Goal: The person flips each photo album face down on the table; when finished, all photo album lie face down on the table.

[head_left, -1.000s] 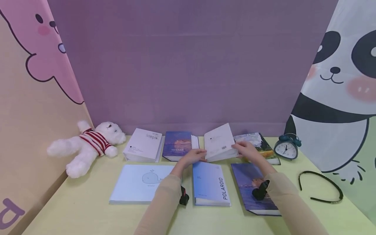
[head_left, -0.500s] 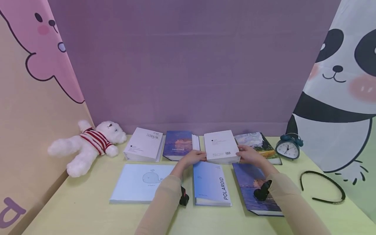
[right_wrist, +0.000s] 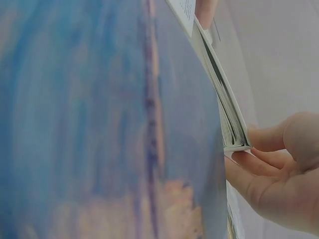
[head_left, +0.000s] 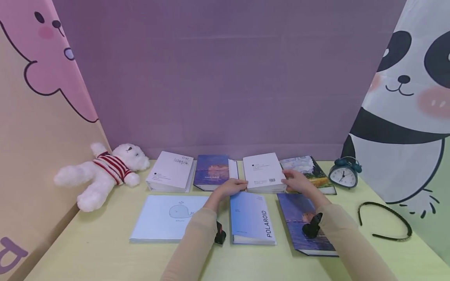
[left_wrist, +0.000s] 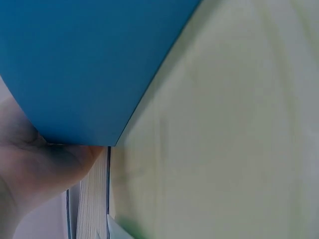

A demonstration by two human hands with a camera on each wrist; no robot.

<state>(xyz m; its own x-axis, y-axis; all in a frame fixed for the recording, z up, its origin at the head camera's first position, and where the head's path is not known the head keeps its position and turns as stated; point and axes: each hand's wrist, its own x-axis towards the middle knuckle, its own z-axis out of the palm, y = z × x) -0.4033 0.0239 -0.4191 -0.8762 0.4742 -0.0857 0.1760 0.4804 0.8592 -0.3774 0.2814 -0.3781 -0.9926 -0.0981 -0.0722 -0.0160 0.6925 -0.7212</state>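
Observation:
A white photo album [head_left: 263, 170] with small print and a barcode lies in the back row, tilted slightly up toward the back. At its lower left corner, my left hand [head_left: 230, 188] holds the edge; in the left wrist view a blue cover [left_wrist: 94, 69] partly hides that hand [left_wrist: 40, 162]. My right hand [head_left: 298, 182] pinches the lower right corner. In the right wrist view the right thumb and fingers [right_wrist: 264, 134] sit on either side of the album's page stack [right_wrist: 227, 117]. A blue POLAROID album [head_left: 250, 218] lies just in front.
Beside the white album are a sunset-cover photo album [head_left: 212, 170] and a landscape-cover album [head_left: 306, 169]. Another white album [head_left: 172, 171], a whale-cover album [head_left: 165, 218], a second sunset album [head_left: 295, 222], a teddy bear [head_left: 112, 169], an alarm clock [head_left: 343, 173] and a headband [head_left: 404, 220] surround them.
The white album, raised and tilted a second ago, has come down onto the table between both hands. Its cover now faces up squarely; both hands stay at its lower corners.

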